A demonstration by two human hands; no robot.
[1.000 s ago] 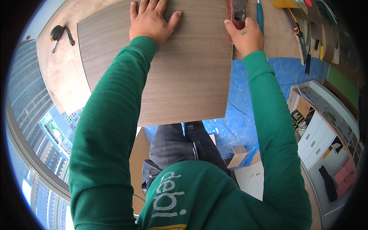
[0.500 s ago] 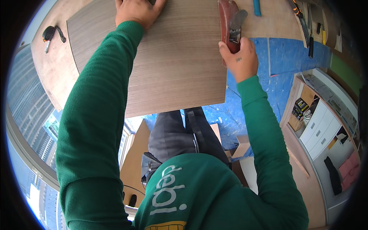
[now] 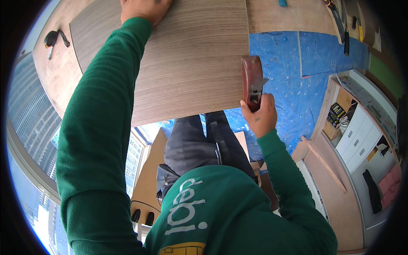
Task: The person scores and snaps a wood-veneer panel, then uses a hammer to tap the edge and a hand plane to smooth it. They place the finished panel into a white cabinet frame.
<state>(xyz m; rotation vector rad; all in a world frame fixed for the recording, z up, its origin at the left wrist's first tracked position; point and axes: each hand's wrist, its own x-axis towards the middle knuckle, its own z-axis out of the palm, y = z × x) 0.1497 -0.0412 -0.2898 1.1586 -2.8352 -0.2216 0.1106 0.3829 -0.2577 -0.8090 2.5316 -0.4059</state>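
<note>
Your right hand (image 3: 260, 119) is closed around the rear of a reddish-brown plane (image 3: 251, 80), fingers wrapped tight on its back end, with the metal blade lever showing just above your knuckles. The plane sits against the right edge of the panel (image 3: 191, 63), near that edge's lower corner, its body running along the edge. The panel is a grey-brown wood-grain sheet lying flat on the bench (image 3: 55, 72), with its near part hanging out past the bench over your legs. Your left hand (image 3: 142, 8) lies on the far end of the panel at the top of the picture; its fingers are cut off by the frame, so you cannot tell how far they are spread, but the palm is down on the surface and it grips nothing that shows. Both arms are in green sleeves. To the left on the bench lies a small black tool with a strap (image 3: 53, 39), well apart from the panel. At the far right of the bench lie several hand tools (image 3: 342, 25). Blue sheeting (image 3: 289, 72) covers the floor beside the plane, and a white drawer unit (image 3: 361, 140) stands further right.
</note>
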